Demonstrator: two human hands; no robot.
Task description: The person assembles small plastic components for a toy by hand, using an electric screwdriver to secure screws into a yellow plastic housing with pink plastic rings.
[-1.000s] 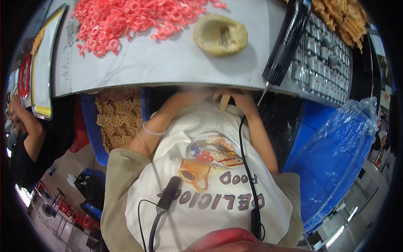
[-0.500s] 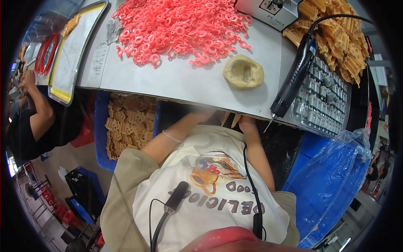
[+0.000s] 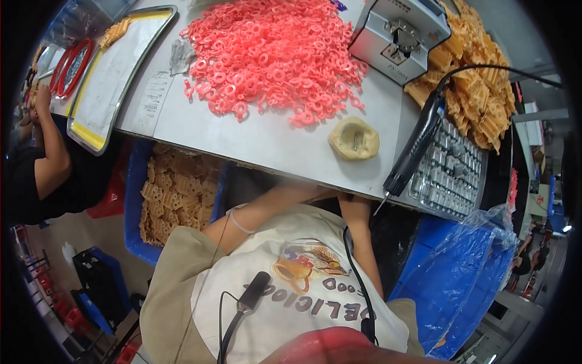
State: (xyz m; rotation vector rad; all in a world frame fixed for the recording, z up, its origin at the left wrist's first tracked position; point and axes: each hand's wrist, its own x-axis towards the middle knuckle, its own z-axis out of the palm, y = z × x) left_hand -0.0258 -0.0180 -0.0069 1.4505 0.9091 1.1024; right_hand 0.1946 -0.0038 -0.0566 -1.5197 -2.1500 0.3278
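Note:
Both arms reach in beneath the front edge of the grey table [image 3: 242, 142]. My left hand [image 3: 310, 190] is smeared and mostly covered by that edge, so its fingers do not show. Beside it, my right hand [image 3: 351, 201] also goes under the edge with its fingers hidden. Whatever the hands may hold cannot be seen. On the tabletop just above them sits a cream-coloured, lump-shaped holder [image 3: 354, 139] with a hollow in its middle. A black electric screwdriver [image 3: 412, 145] on a cord hangs to the right, its tip pointing down past the table edge.
A heap of pink ring-shaped parts [image 3: 273, 57] covers the far middle. Behind the screwdriver are a grey metal box [image 3: 394, 42], yellow plastic parts [image 3: 473, 79] and a tray of small metal parts [image 3: 448, 173]. A blue bin [image 3: 133, 212] holds tan parts; a co-worker's arm [image 3: 51, 145] shows left.
The view has shifted, bringing more of the grey box into sight. Yellow pieces between my hands at the table edge have gone out of sight, and my hands are further under it.

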